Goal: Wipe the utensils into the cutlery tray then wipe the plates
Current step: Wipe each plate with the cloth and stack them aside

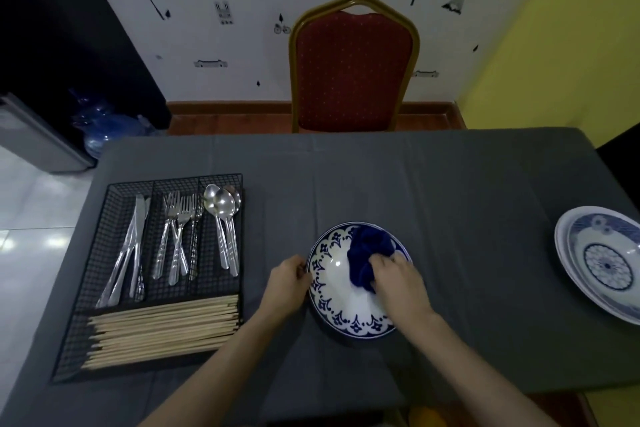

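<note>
Plate [346, 291] sits on the counter [450, 253] right in front of me, blue-patterned rim up, and it is the thing being wiped now. My right hand [398, 279] bunches a dark blue cloth [367, 255] against the plate's far right side; the fingers curl over the wad so it stays gathered and presses down into the white centre. My left hand [287, 282] is at the plate's left rim, fingers curled against the edge, which I judge is there to stop the plate sliding or spinning on the grey covering while the cloth rubs. Whether the left fingers truly pinch the rim or only brace it, I cannot tell for sure; they look closed on it.

To the left, well apart from the plate, the wire tray [86, 340] already holds the cutlery sorted: knives [133, 243] in the left slot, forks [178, 236] in the middle, spoons [225, 229] in the right, and chopsticks [162, 329] laid crosswise in the near compartment. From that I judge the utensil part is finished and the plates are in hand.

Off at the right edge of the counter, a stack of plates [602, 263] lies apart, kept out of the wiping space; I cannot say whether those are done or waiting.
</note>
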Available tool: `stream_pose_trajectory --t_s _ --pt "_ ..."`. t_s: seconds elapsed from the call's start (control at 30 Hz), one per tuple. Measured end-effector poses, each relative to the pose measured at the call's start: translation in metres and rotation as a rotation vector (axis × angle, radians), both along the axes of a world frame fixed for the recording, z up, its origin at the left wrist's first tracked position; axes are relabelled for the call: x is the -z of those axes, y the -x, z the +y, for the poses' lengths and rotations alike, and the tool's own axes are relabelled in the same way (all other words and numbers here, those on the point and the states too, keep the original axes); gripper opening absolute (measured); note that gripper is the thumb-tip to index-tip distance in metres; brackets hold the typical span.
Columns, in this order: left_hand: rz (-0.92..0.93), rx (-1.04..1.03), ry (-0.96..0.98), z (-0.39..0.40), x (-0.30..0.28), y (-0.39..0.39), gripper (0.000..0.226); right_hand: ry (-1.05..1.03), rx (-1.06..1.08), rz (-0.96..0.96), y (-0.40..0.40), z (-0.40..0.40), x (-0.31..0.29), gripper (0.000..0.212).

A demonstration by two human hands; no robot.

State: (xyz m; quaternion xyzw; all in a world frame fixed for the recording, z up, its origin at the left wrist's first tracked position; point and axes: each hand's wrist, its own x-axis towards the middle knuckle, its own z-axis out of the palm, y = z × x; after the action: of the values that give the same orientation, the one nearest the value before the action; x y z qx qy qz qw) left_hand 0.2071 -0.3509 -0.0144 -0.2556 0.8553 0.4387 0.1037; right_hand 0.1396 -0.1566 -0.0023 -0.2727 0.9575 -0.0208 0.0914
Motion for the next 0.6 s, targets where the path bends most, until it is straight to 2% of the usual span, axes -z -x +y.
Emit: stream_pose_trajectory --t_s 0.03,0.1,0.23,0.37,0.5,0.6 --pt "0.003 0.006 -0.003 0.000 -0.001 0.001 0.007 0.032 0.008 -0.018 0.007 -0.005 -0.002 0.019" --pt "0.003 0.018 -0.018 -0.001 -0.002 0.002 0.005 0.079 0.004 -0.022 0.014 -0.013 0.001 0.016" --pt "0.004 0.026 -0.057 -0.005 0.001 -0.001 0.013 0.155 -0.099 -0.066 -0.003 -0.020 0.008 0.032" --pt "0.004 0.028 -0.103 -0.008 0.003 -0.002 0.006 0.215 -0.288 -0.163 -0.040 -0.017 -0.002 0.045" --pt "0.014 -0.032 -0.177 -0.005 0.004 -0.010 0.006 0.132 -0.321 -0.127 -0.051 0.010 -0.004 0.060" --pt "0.034 -0.049 -0.197 -0.003 0.005 -0.011 0.005 0.032 -0.246 -0.068 -0.030 0.031 -0.010 0.047"
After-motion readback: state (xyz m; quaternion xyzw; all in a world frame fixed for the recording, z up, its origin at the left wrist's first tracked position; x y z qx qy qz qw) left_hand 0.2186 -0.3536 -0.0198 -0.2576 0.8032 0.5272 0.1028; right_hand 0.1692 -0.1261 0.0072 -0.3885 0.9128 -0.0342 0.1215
